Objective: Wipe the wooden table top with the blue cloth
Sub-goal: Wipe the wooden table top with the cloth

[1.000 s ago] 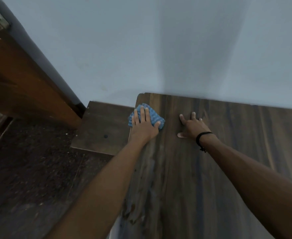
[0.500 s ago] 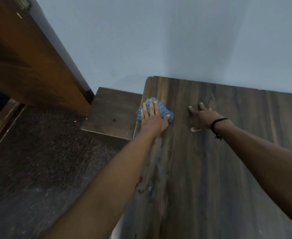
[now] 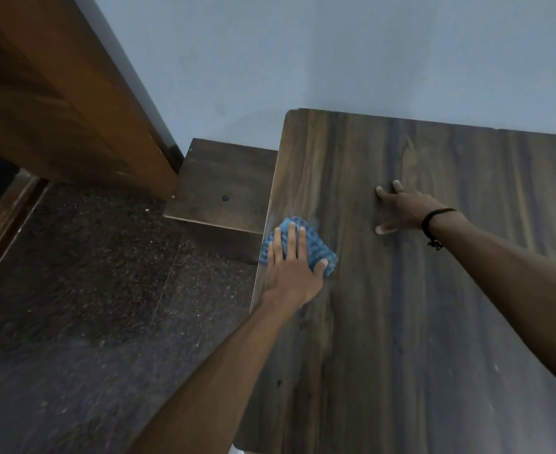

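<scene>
One blue cloth (image 3: 316, 249) lies at the wooden table top's (image 3: 434, 322) left edge, pressed under the left hand's (image 3: 291, 273) straight, close-set fingers. The right hand (image 3: 401, 211) rests flat on the wood, fingers spread.

One camera on this one, worn on the head, peering forward and steeply down over the desk (image 3: 434, 322). It's a wide lens: the wooden door frame (image 3: 73, 109) leans hard across the upper left. The view faces the pale wall (image 3: 335, 54), which meets the desk's far edge. It sits close in, with the left forearm (image 3: 204, 371) coming up from the bottom edge and the right forearm (image 3: 516, 290) entering from the right. The left hand (image 3: 291, 273) lands about mid-frame, the right hand (image 3: 404, 209) higher and to the right. The desk fills the right half, and dark floor (image 3: 89, 290) fills the lower left.
</scene>
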